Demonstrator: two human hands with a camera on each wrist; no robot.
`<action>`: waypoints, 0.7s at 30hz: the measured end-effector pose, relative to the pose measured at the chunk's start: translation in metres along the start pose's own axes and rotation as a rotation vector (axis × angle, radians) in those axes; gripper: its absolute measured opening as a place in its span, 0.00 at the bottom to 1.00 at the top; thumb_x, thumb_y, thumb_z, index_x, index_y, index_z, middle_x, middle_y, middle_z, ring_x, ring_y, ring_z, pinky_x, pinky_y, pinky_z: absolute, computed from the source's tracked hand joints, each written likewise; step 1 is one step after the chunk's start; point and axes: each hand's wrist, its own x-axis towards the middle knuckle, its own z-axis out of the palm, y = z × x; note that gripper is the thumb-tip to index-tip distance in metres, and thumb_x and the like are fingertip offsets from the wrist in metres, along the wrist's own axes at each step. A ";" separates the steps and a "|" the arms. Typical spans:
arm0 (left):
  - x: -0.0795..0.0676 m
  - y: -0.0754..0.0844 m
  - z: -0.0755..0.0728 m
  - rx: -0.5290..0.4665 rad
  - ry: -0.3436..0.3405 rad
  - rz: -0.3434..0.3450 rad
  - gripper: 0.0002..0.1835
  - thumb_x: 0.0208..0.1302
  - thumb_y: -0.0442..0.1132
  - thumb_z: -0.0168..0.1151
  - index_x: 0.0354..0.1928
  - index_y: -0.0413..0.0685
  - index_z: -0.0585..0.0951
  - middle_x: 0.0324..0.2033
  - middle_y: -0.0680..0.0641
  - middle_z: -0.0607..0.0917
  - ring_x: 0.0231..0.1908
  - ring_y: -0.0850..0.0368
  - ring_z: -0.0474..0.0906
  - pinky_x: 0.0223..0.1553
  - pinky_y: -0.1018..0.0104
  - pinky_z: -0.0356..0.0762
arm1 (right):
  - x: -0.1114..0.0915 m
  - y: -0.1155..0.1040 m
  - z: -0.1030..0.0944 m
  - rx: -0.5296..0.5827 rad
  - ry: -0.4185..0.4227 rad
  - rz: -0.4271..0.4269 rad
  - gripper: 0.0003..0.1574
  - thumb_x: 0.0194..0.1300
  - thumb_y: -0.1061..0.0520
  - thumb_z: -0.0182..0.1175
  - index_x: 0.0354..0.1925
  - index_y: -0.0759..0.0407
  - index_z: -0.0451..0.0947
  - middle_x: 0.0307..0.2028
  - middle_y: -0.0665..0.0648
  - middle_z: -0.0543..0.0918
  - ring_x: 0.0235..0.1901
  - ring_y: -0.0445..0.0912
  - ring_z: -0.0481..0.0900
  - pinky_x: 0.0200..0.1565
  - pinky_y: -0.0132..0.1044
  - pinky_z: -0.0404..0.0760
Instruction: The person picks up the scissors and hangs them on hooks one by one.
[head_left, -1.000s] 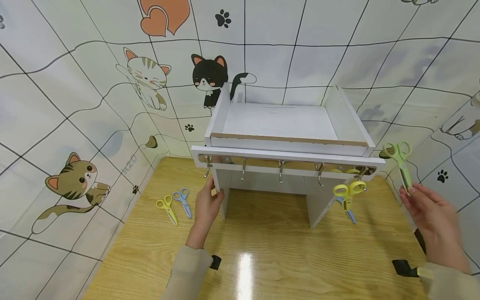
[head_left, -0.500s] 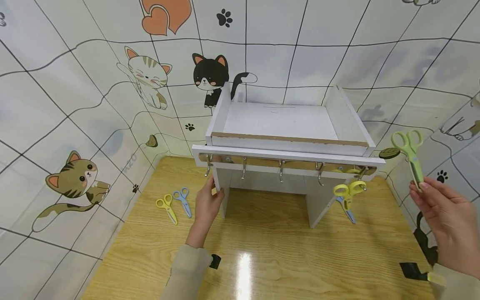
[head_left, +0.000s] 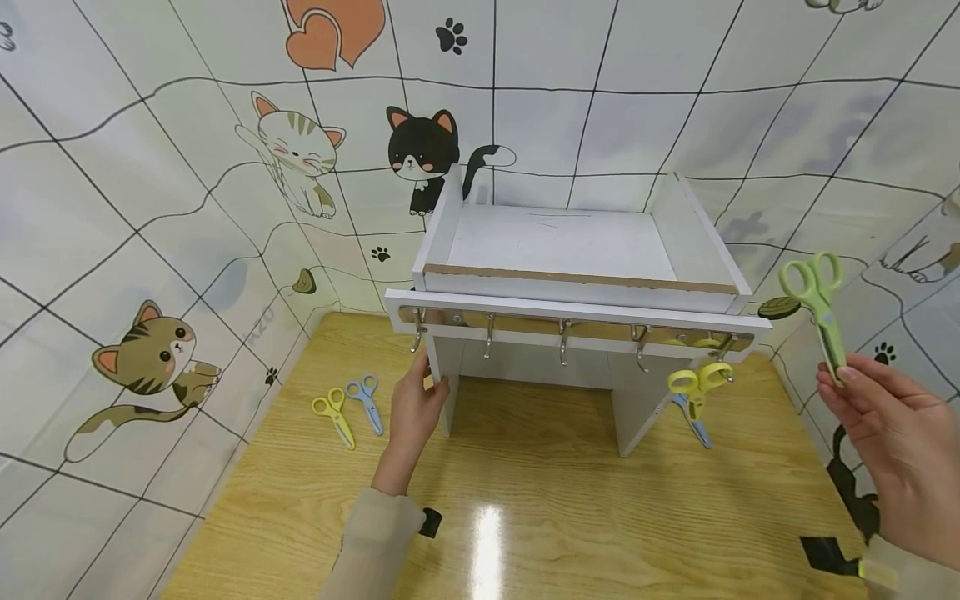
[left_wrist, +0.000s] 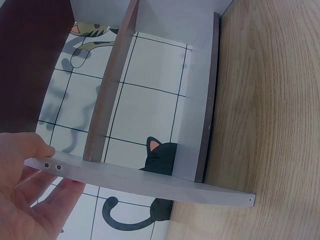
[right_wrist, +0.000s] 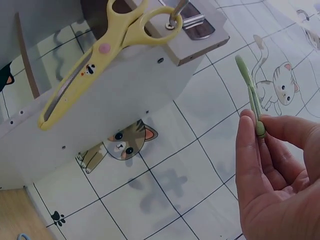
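My left hand (head_left: 417,404) grips the left side panel (left_wrist: 145,182) of a white shelf (head_left: 577,312), thumb on one face and fingers on the other. Off to the right of the shelf, my right hand (head_left: 896,442) pinches green scissors (head_left: 821,304) by the blade end, with the handle loops pointing up. The right wrist view shows those scissors nearly edge-on between thumb and fingers. Yellow scissors (right_wrist: 95,62) hang by one loop from the rightmost hook of the shelf's front rail. The other hooks (head_left: 563,343) carry nothing.
On the wooden table (head_left: 525,492), yellow scissors (head_left: 335,417) and blue scissors (head_left: 365,404) lie left of the shelf. Another blue pair (head_left: 693,423) lies at its right, partly hidden behind the hanging pair. Cat-patterned walls (head_left: 600,125) stand close behind and at both sides.
My right hand has shifted slightly to the right with the green scissors, then stayed almost still. The left hand keeps its hold on the side panel.
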 end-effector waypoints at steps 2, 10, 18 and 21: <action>0.000 0.000 0.000 0.003 0.000 0.003 0.28 0.64 0.28 0.61 0.66 0.49 0.73 0.58 0.38 0.83 0.58 0.40 0.81 0.50 0.50 0.87 | -0.001 0.000 0.003 -0.005 -0.009 0.001 0.19 0.67 0.78 0.50 0.46 0.70 0.85 0.35 0.63 0.90 0.34 0.50 0.91 0.37 0.36 0.90; 0.001 -0.001 0.000 0.014 0.010 0.018 0.28 0.63 0.27 0.61 0.65 0.49 0.73 0.57 0.38 0.84 0.57 0.40 0.82 0.49 0.51 0.88 | -0.008 0.003 0.012 -0.028 -0.050 0.014 0.20 0.67 0.79 0.49 0.47 0.71 0.84 0.37 0.62 0.90 0.35 0.51 0.91 0.39 0.37 0.89; 0.000 -0.001 0.000 0.006 0.002 0.008 0.28 0.63 0.27 0.61 0.65 0.48 0.73 0.58 0.38 0.83 0.57 0.39 0.81 0.50 0.50 0.87 | -0.016 0.006 0.020 -0.076 -0.079 0.032 0.19 0.68 0.78 0.50 0.47 0.70 0.85 0.38 0.59 0.89 0.36 0.49 0.91 0.39 0.36 0.90; 0.000 -0.001 0.000 0.006 0.001 0.011 0.28 0.63 0.27 0.61 0.65 0.48 0.73 0.58 0.38 0.83 0.57 0.39 0.81 0.50 0.50 0.87 | -0.019 0.009 0.022 -0.042 -0.131 0.029 0.21 0.68 0.80 0.46 0.47 0.72 0.84 0.38 0.62 0.89 0.36 0.51 0.91 0.40 0.38 0.90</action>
